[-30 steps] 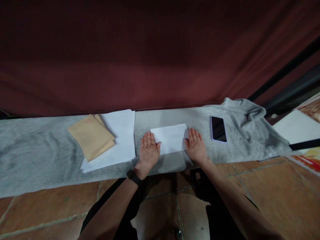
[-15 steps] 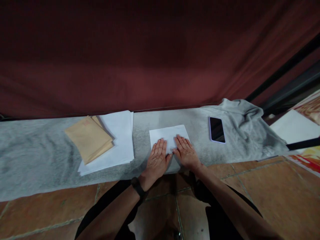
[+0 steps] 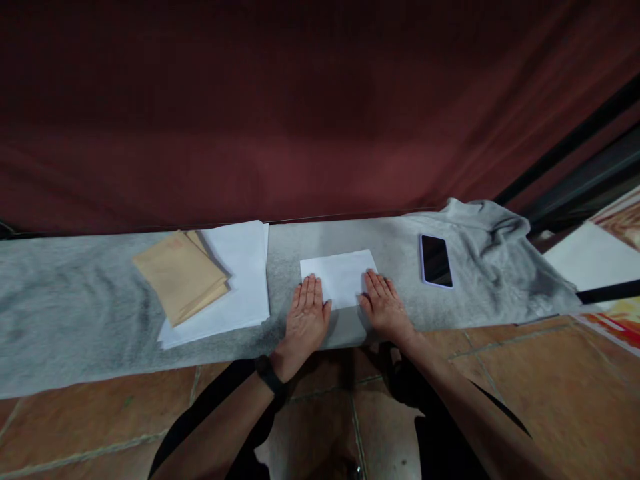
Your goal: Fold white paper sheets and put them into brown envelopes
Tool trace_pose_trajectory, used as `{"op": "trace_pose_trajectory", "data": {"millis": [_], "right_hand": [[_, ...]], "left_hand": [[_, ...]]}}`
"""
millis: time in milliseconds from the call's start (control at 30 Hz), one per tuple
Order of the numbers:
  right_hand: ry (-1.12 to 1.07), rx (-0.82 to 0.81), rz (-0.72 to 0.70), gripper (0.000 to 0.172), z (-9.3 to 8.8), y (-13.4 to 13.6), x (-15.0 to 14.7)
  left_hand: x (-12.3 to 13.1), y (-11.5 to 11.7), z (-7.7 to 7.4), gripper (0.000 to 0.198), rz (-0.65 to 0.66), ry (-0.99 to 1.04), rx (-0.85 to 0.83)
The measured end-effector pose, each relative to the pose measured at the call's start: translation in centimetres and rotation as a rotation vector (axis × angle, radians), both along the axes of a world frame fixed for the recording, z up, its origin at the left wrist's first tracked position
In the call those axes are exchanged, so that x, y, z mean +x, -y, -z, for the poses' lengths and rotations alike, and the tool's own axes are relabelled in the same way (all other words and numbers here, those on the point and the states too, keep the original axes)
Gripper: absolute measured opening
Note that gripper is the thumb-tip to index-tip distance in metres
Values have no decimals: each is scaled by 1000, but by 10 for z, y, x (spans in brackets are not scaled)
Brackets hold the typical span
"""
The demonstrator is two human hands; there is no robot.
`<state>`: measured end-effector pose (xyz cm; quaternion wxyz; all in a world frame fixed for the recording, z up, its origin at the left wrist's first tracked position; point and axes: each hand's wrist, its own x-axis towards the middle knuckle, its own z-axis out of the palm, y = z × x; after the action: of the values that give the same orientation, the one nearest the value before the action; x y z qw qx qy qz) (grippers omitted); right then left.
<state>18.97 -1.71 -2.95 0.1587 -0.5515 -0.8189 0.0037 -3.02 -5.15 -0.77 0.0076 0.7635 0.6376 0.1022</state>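
A small white sheet of paper, seemingly folded, lies flat on the grey cloth in front of me. My left hand rests palm down on its left end, fingers stretched out. On the opposite end lies my right hand, also flat, with its fingers pointing away from me. Neither hand grips anything. Between the two hands the paper's middle shows. A black band circles my left wrist.
The grey cloth covers a long narrow surface. To the left, brown envelopes lie on white sheets. A phone lies to the right. Behind hangs a dark red curtain; below is a tiled floor.
My hands have slid apart along the paper, the left one toward its left end and the right one toward its right end. More of the paper's middle is visible.
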Motion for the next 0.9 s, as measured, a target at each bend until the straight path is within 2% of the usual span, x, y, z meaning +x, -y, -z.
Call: {"op": "trace_pose_trajectory", "data": {"millis": [167,233,367,533,800,900], "right_hand": [[1,-18,-116,54,-7,-1,-15],[14,-29,-157,53,-8,-1,-20],[31,-12,-124,53,-5,0,-20],[32,16,-65,57,1,-1,-10],[27,16,-25,62,4,-3,-1],[29,6,-3,62,5,-4,1]], "left_hand": [[21,-3,2,60,158,54,24],[27,-5,6,59,179,61,11],[26,-9,12,60,133,50,-16],[10,-16,15,65,35,27,3],[-15,-42,4,65,-148,-51,-36],[-20,-56,-1,60,-150,-54,-52]]}}
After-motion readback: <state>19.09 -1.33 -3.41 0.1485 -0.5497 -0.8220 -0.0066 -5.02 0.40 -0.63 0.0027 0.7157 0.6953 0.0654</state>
